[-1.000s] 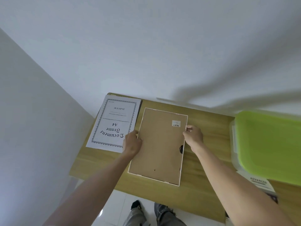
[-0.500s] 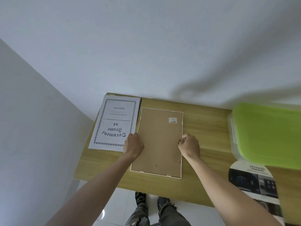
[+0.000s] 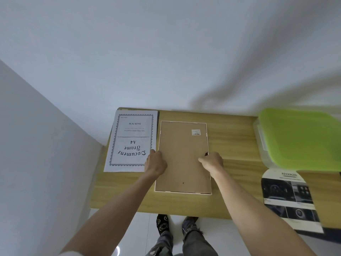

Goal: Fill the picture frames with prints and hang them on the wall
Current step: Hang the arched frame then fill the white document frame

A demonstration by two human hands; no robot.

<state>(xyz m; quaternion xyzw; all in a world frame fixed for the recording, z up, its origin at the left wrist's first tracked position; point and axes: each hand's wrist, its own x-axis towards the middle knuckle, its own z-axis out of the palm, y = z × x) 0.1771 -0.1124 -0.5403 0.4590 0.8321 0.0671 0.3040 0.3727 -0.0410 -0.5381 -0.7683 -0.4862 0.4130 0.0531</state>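
Observation:
A white picture frame (image 3: 181, 143) lies face down on the wooden table (image 3: 230, 141), its brown backing board up, a small barcode label near its far right corner. My left hand (image 3: 156, 163) rests on the frame's left edge at mid height. My right hand (image 3: 212, 162) is at the right edge, fingers curled down onto the backing beside a small dark tab. A printed "Document Frame A4" sheet (image 3: 131, 141) lies to the left of the frame, on top of something dark.
A clear plastic box with a green lid (image 3: 299, 139) stands at the table's right end. A printed brochure (image 3: 289, 198) lies in front of it. White walls close the table in at the back and left. My legs and feet show below the front edge.
My right hand slid down the frame's right edge toward me and curled its fingers at the dark tab. My left hand stayed on the left edge. The view shifted, showing the brochure.

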